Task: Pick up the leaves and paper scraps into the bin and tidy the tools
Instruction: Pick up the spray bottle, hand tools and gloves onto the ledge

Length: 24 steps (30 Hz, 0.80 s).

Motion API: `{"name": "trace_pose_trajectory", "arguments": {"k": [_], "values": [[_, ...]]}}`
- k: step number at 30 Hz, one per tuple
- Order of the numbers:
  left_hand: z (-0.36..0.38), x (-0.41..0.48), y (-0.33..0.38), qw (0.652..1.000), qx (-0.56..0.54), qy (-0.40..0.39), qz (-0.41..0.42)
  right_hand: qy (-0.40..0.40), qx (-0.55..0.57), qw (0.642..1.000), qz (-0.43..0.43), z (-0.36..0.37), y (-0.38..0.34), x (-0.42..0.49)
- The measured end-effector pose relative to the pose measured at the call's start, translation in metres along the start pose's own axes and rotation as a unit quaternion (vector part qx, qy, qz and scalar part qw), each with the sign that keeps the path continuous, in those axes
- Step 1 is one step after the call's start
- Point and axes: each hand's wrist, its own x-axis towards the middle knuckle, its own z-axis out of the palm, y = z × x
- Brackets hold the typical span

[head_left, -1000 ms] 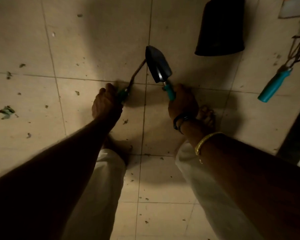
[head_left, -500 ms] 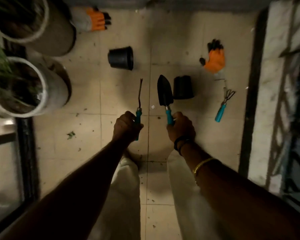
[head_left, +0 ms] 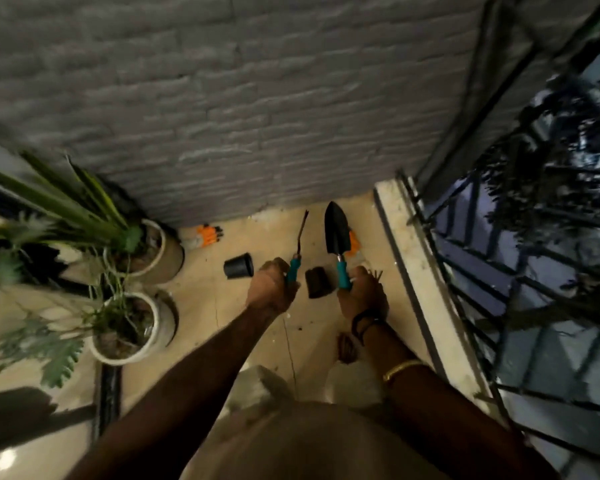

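view: raised from floor (head_left: 205,306) tiles to brick wall (head_left: 222,98) and railing (head_left: 499,271) | left hand (head_left: 271,289), right hand (head_left: 361,296): higher above floor | trowel (head_left: 336,233), weeder (head_left: 300,237): now upright

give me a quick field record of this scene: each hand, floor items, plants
left hand: gripping thin dark weeder with teal handle, pointing up
right hand: gripping black trowel with teal handle, pointing up
floor: two small black plastic pots, one on its side, one between the hands; orange work glove by the wall
plants: two white planters, far and near, at left
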Motion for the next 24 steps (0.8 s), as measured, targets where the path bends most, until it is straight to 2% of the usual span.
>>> {"name": "trace_pose_trajectory", "arguments": {"k": [7, 11, 15, 19, 24], "values": [[-0.011, -0.017, 0.033, 0.988, 0.059, -0.054, 0.133, 0.087, 0.052, 0.987, 0.125, -0.03, 0.02, -0.06], [-0.008, -0.04, 0.052, 0.962, 0.113, -0.1, 0.226, 0.133, 0.114, 0.96, 0.219, -0.029, 0.041, -0.12], [0.013, -0.077, 0.061, 0.912, 0.146, -0.13, 0.361, 0.193, 0.172, 0.915, 0.31, -0.022, 0.069, -0.191], [0.043, -0.129, 0.08, 0.881, 0.13, -0.198, 0.409, 0.26, 0.235, 0.856, 0.379, -0.014, 0.102, -0.259], [0.093, -0.211, 0.11, 0.822, 0.137, -0.27, 0.483, 0.33, 0.299, 0.775, 0.449, -0.006, 0.152, -0.344]]}}
